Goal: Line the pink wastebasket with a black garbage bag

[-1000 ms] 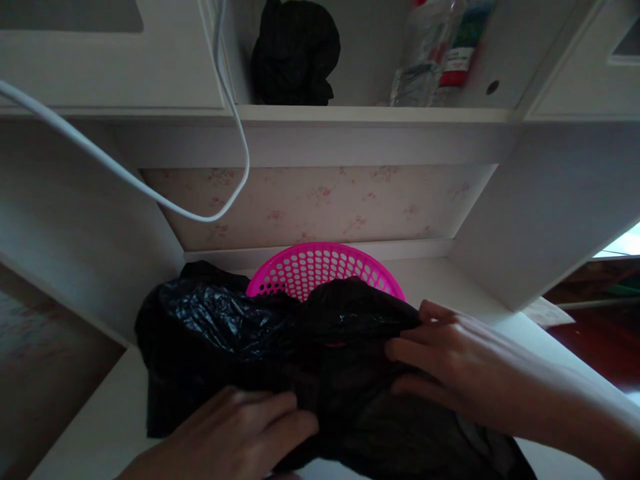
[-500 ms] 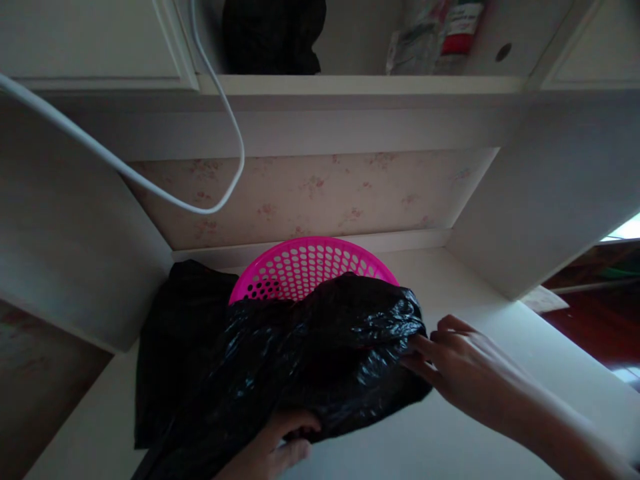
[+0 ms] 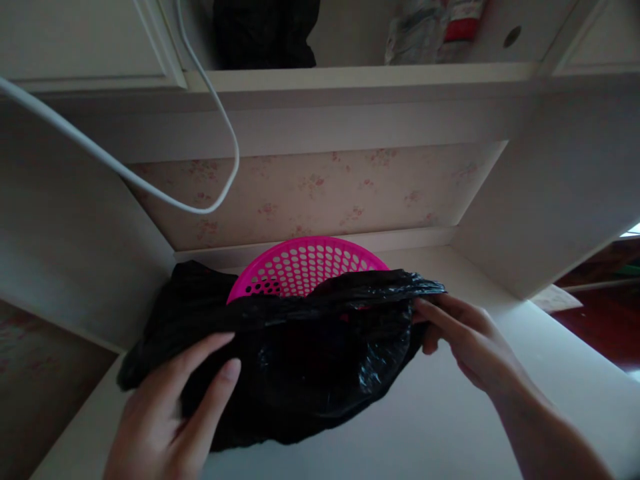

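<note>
The black plastic bag (image 3: 300, 360), near the pink basket (image 3: 305, 267) on the white desk (image 3: 450, 427), looks light, soft and slippery; the left hand (image 3: 170, 407) and right hand (image 3: 465, 337) pinch its top edge.

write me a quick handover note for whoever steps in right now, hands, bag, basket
Left hand: fingers on the near left part of the crinkled black plastic bag, grip shut on it.
Right hand: pinching the bag's right edge, grip shut.
The bag lies stretched between both hands on the white desk surface, in front of the round pink perforated plastic basket, hiding its front rim.
Done: bag held at both ends.
Left: it is not yet inside the basket or around its rim.
</note>
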{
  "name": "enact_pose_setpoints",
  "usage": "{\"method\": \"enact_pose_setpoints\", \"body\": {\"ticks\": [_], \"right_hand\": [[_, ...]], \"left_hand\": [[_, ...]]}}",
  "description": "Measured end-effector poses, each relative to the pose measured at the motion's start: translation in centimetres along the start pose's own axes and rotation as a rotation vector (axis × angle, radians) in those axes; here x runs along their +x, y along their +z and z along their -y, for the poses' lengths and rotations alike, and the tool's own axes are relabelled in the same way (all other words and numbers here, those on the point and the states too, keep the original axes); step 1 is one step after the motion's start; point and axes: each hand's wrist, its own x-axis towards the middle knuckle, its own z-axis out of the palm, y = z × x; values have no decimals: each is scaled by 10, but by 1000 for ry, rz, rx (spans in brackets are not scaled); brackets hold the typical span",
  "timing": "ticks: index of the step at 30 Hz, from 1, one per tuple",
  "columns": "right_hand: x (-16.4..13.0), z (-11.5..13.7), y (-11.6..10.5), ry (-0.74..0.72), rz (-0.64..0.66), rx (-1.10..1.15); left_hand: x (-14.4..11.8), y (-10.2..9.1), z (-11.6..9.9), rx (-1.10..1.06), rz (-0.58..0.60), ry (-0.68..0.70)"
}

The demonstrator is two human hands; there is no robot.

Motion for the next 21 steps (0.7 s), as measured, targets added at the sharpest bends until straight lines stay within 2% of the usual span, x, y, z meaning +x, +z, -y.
{"method": "enact_pose_setpoints", "body": {"ticks": [2,4,8,10,12,14,17,19,21], "right_hand": [[2,4,6,-14,-21,130],[7,4,11,-53,-50,154],[20,1,11,-110,-142,-49],[27,-1,12,-79,-98,-97],[32,-2,13,-35,-51,-106],[39,-2,14,-11,-34,-143],[52,0,13,-38,-26,-214],[63,3,11,-114,-88,-305],[74,9,11,-264,-180,-463]], "left_hand": [[22,6,-4,-78,15,-95],[42,10,-6,-185,68,-182],[73,15,-1,-368,242,-360],[83,20,2,-449,315,-442],[91,26,6,-503,333,-480],[98,31,10,-486,297,-488],[109,33,15,-305,106,-430],[116,32,11,-183,-43,-335],[123,30,1,-151,-97,-194]]}}
